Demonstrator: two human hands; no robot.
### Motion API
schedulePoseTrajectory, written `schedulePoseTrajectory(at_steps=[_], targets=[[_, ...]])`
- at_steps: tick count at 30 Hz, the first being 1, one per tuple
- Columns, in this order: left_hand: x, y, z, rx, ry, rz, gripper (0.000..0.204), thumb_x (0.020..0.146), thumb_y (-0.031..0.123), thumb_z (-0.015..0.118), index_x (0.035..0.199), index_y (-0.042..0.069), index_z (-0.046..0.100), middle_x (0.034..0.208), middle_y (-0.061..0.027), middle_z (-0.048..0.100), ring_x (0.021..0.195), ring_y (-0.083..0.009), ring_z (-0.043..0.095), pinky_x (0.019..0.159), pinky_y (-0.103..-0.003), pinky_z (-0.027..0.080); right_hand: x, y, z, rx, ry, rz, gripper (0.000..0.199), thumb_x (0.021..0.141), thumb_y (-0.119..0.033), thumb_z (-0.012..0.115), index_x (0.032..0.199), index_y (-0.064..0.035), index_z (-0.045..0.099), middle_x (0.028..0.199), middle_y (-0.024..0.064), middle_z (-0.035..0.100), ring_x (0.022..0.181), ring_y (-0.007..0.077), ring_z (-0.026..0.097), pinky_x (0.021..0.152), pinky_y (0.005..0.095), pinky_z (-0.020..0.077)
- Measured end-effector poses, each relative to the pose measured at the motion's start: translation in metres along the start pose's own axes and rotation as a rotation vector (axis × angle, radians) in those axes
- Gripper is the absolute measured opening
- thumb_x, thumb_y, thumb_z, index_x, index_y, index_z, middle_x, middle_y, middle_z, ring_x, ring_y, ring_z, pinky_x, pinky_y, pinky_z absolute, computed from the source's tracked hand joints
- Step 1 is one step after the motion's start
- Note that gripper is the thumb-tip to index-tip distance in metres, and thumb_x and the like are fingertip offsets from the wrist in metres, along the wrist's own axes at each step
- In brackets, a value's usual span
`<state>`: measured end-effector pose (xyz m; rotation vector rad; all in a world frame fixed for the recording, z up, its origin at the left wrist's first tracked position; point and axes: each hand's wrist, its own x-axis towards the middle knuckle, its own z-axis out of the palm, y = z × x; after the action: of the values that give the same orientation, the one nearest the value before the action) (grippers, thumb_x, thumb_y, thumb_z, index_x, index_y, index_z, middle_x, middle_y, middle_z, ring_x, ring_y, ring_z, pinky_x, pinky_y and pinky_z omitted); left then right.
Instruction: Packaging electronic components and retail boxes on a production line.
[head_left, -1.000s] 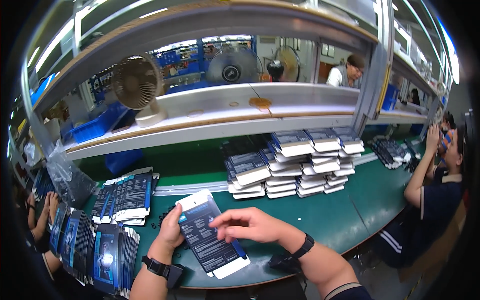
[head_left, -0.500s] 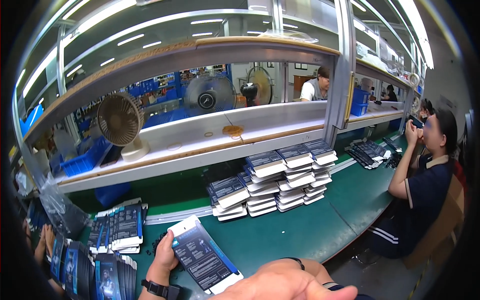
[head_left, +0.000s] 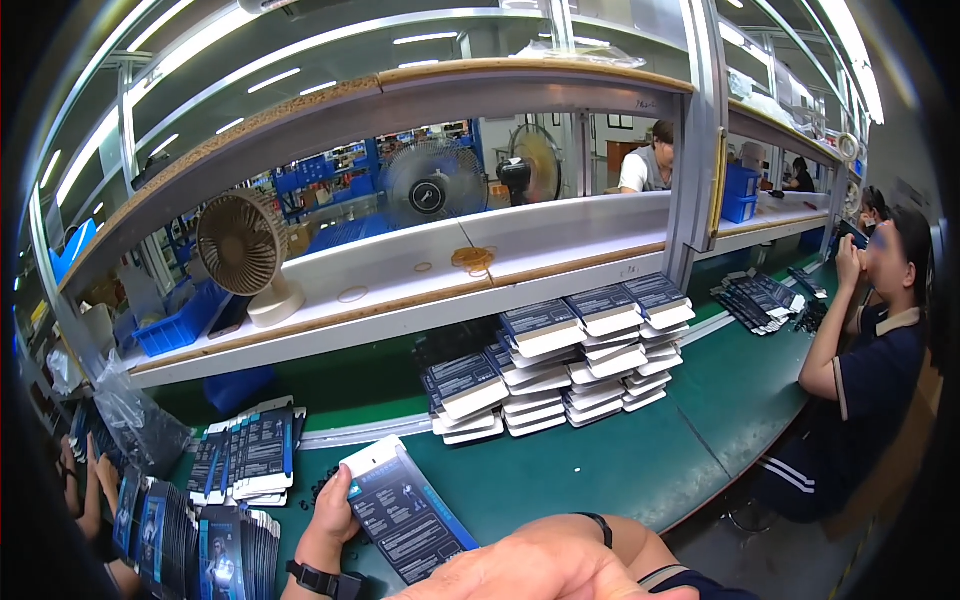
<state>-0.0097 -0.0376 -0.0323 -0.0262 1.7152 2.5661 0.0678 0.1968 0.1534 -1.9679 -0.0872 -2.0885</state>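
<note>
Has dark cartons standing on edge (head_left: 185, 545) in rows at near left, with a flatter carton pile (head_left: 262, 450) just beyond. Clamps the left hand (head_left: 335, 510) on the edge of a flat dark-blue carton (head_left: 408, 520), white flap pointing far, over the green table (head_left: 625, 470). Holds the right hand (head_left: 545, 560) before its near end; cannot tell whether gripping or touching, with fingers out of sight. Faces white-edged stacks (head_left: 560, 362) farther right. Has a co-worker (head_left: 880, 370) at right, hands raised.

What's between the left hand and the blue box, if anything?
Nothing visible: the left hand holds the blue box by its left edge. The right hand, nearer the camera, hides the box's lower end; I can't tell if they touch.
</note>
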Motion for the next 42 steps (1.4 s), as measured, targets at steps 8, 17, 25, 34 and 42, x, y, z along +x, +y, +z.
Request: schedulePoseTrajectory(at_steps=[8, 17, 25, 34, 42], targets=[[0.001, -0.002, -0.003, -0.029, -0.028, -0.026, 0.054, 0.104, 0.041, 0.043, 0.13, -0.005, 0.05, 0.122, -0.0169, 0.062, 0.107, -0.0264, 0.063, 0.092, -0.039, 0.052, -0.005, -0.002, -0.007, -0.055, -0.054, -0.047, 0.085, 0.077, -0.082, 0.047, 0.085, 0.0014, 0.061, 0.108, 0.024, 0.055, 0.088, 0.0311, 0.061, 0.079, 0.0411, 0.0496], [-0.003, 0.003, 0.004, 0.01, -0.02, -0.036, 0.053, 0.104, 0.041, 0.043, 0.131, -0.004, 0.051, 0.122, -0.0156, 0.062, 0.107, -0.0254, 0.063, 0.093, -0.039, 0.052, 0.005, 0.013, -0.013, -0.177, -0.105, -0.306, 0.087, 0.077, -0.082, 0.045, 0.089, 0.0025, 0.062, 0.106, 0.0225, 0.056, 0.085, 0.0291, 0.061, 0.078, 0.039, 0.0489], [-0.002, 0.0, -0.002, 0.027, -0.035, -0.023, 0.053, 0.103, 0.041, 0.045, 0.13, -0.003, 0.051, 0.121, -0.015, 0.062, 0.107, -0.0251, 0.063, 0.092, -0.039, 0.051, 0.0, 0.015, -0.015, -0.135, -0.147, -0.196, 0.084, 0.078, -0.081, 0.048, 0.089, 0.002, 0.062, 0.106, 0.0222, 0.055, 0.084, 0.0278, 0.061, 0.075, 0.0372, 0.0499], [0.003, -0.005, -0.009, -0.001, -0.077, -0.032, 0.053, 0.103, 0.042, 0.044, 0.13, -0.003, 0.052, 0.121, -0.015, 0.063, 0.107, -0.025, 0.063, 0.092, -0.039, 0.051, -0.004, 0.005, -0.009, -0.056, -0.028, -0.087, 0.08, 0.077, -0.079, 0.051, 0.083, 0.0, 0.06, 0.101, 0.0203, 0.057, 0.081, 0.0267, 0.06, 0.07, 0.0351, 0.0506], [-0.001, -0.002, -0.003, 0.002, -0.061, -0.037, 0.053, 0.104, 0.042, 0.043, 0.13, -0.004, 0.051, 0.122, -0.0152, 0.062, 0.107, -0.0248, 0.063, 0.093, -0.038, 0.051, -0.001, 0.003, -0.005, -0.051, 0.069, -0.079, 0.082, 0.075, -0.08, 0.051, 0.086, 0.0005, 0.061, 0.1, 0.0189, 0.059, 0.08, 0.0269, 0.06, 0.07, 0.0352, 0.0511]])
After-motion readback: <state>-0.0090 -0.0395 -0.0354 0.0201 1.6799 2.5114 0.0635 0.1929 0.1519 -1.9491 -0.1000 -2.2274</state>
